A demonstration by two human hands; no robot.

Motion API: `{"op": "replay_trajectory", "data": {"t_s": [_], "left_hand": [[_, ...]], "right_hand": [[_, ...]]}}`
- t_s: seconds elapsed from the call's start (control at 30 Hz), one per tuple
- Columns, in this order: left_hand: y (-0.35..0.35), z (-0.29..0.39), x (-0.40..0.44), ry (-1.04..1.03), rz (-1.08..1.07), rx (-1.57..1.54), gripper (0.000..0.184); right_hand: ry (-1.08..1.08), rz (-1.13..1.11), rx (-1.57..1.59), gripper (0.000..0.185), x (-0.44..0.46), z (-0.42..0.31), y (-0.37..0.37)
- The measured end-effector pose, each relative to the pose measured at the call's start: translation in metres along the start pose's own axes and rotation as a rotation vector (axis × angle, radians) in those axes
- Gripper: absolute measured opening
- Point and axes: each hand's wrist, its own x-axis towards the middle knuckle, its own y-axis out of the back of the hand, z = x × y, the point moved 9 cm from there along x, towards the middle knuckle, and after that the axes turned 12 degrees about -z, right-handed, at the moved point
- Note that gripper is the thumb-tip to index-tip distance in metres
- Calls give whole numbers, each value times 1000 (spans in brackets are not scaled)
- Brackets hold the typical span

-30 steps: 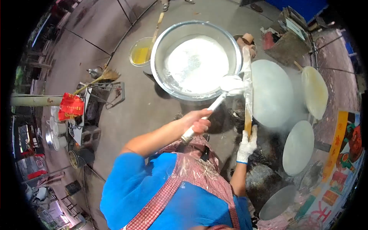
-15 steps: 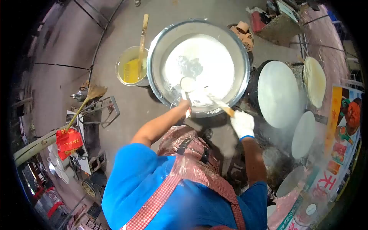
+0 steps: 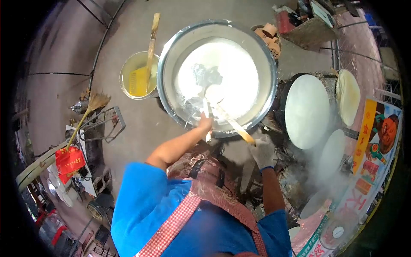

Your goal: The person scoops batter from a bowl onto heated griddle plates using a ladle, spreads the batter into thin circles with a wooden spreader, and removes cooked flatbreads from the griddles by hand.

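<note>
A big metal basin (image 3: 163, 70) holds white liquid batter (image 3: 239, 75). My bare left hand (image 3: 206, 123) is closed around the pale handle of a ladle (image 3: 214, 93), whose round bowl is over the batter near the basin's front side. My right hand (image 3: 263, 154), in a white glove, grips the end of a wooden-handled spatula (image 3: 234, 125). The spatula slants across the basin's front rim, its pale coated tip close beside the ladle; whether they touch I cannot tell.
Left of the basin stands a bucket (image 3: 124, 75) with a yellow scraper-like piece and a wooden stick (image 3: 153, 38). Round white griddle-like discs (image 3: 307, 111) line the right, with steam rising. Behind are clay-coloured blocks (image 3: 270, 39); a broom (image 3: 98, 101) leans left.
The spatula has moved left within the basin, its tip now by the ladle. My gloved right hand has come lower, toward my body. The whole view has shifted slightly.
</note>
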Motion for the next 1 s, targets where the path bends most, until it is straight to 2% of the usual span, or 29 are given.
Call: {"op": "replay_trajectory", "data": {"t_s": [0.07, 0.13, 0.17, 0.2, 0.27, 0.33, 0.37, 0.4, 0.47, 0.5, 0.53, 0.57, 0.6, 0.7, 0.73, 0.8, 0.87, 0.93, 0.97, 1.0], "left_hand": [[-1, 1, 8, -23, -14, 56, 37], [-14, 28, 0, -39, -25, 134, 39], [-20, 18, 17, -3, -44, 158, 41], [-36, 23, 20, 37, -161, 92, 42], [-61, 23, 9, 137, -383, -34, 43], [-68, 25, -20, 187, -378, -127, 31], [-76, 27, -41, 231, -458, -252, 27], [-83, 31, -63, 267, -538, -373, 24], [-90, 78, -144, 168, -491, -363, 19], [-96, 87, -169, 187, -588, -445, 16], [-102, 112, -207, 78, -619, -450, 18], [-103, 132, -240, 17, -480, -413, 18], [-113, 159, -287, -39, -563, -406, 17], [-122, 222, -382, -274, -589, -280, 11], [-129, 240, -412, -344, -684, -282, 9], [-132, 280, -468, -536, -724, -85, 9], [-129, 318, -520, -750, -577, 213, 19], [-122, 343, -561, -914, -428, 333, 40], [-119, 350, -571, -994, -430, 397, 45], [-116, 357, -576, -1070, -436, 449, 51]], "right_hand": [[-23, 149, 165, 25, -5, 26, -14], [-84, 130, 261, 22, -3, 16, 1], [-116, 122, 308, 21, -2, 11, 9], [-150, 124, 214, 19, 1, 10, 1], [-61, 192, 143, 14, -15, 13, -17], [20, 273, 145, 13, -36, 31, -64], [69, 383, 89, 14, -59, 25, -49], [-68, 334, 257, 18, -82, 23, -23], [-308, 197, 381, 26, -104, 41, -25], [-313, 146, 395, 36, -112, 46, -15], [-214, 326, 422, 33, -123, 44, 12], [-128, 420, 398, 33, -131, 43, 41], [-24, 623, 437, 29, -142, 47, 66], [227, 915, 522, 32, -170, 56, 160], [202, 887, 575, 33, -169, 69, 182], [270, 1040, 489, 35, -211, 61, 261], [363, 1240, 501, 31, -227, 76, 304], [438, 1243, 780, 30, -238, 84, 329], [391, 1262, 807, 27, -240, 90, 332], [434, 1181, 909, 27, -234, 88, 333]]}}
